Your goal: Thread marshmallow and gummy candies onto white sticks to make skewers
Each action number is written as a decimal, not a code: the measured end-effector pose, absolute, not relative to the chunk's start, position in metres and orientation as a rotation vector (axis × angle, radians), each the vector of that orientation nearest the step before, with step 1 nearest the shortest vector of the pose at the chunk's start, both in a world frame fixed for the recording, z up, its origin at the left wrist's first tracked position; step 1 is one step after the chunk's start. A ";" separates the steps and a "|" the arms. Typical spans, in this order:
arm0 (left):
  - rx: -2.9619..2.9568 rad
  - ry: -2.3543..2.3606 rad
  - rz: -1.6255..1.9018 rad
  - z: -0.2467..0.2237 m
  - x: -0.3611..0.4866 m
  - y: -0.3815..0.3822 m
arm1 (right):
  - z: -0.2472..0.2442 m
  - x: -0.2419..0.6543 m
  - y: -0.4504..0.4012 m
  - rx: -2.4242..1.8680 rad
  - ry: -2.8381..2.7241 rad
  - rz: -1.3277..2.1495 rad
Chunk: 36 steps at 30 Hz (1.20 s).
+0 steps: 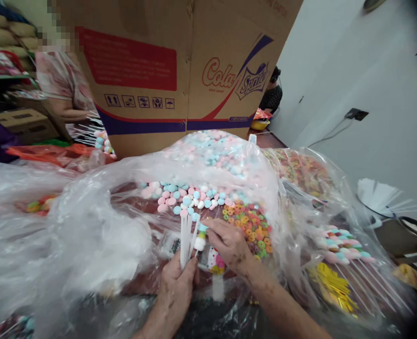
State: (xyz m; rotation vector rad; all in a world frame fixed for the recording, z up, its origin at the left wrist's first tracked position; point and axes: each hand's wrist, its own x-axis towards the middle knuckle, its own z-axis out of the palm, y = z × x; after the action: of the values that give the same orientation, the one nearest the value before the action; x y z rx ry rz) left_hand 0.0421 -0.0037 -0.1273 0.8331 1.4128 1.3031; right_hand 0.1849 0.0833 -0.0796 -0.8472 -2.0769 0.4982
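My left hand [178, 278] is closed around a bundle of white sticks [186, 240] that stand upright in front of me. One of these sticks leans right and carries a white marshmallow [200, 243], with a yellow-green piece and a light-blue candy [202, 228] above it. My right hand [231, 242] pinches at that blue candy on the top of the stick. Just beyond the hands lies a spread of pink, blue and white candies [187, 200]. Ring-shaped gummies [249, 226] in orange, green and red lie right of them, beside my right hand.
Clear plastic bags [98, 226] surround the work spot. A tall cardboard box [141, 108] stands behind. At the right lie finished candy skewers [346, 247] and yellow foil ties [333, 285]. A person [65, 84] holds candy sticks at the back left; another person [272, 96] is partly hidden behind the box.
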 end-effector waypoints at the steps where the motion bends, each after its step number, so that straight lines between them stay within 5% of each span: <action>1: 0.870 1.426 1.300 -0.129 0.041 -0.004 | -0.082 0.183 0.080 -0.830 -2.093 0.483; 9: 0.760 1.370 1.348 -0.131 0.044 -0.002 | -0.069 0.194 0.073 -0.863 -2.165 0.556; 15: 0.605 1.342 1.253 -0.112 0.047 -0.001 | -0.050 0.222 0.121 -1.525 -2.473 0.068; 22: 0.651 1.347 1.247 -0.117 0.045 -0.001 | -0.055 0.216 0.130 -1.683 -2.718 -0.116; 28: 0.709 1.342 1.236 -0.118 0.045 -0.003 | -0.062 0.214 0.127 -1.532 -2.392 0.462; 33: 0.806 1.315 1.234 -0.122 0.045 -0.004 | -0.066 0.212 0.116 -1.264 -1.587 1.350; 36: 0.884 1.335 1.222 -0.122 0.044 -0.004 | -0.067 0.209 0.112 -1.171 -1.263 1.592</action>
State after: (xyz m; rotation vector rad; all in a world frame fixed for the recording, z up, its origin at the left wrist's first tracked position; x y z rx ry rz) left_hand 0.0437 -0.0040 -0.1224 0.8845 1.3347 1.2219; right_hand 0.2088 0.1124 -0.0668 -1.1713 -1.2630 1.5925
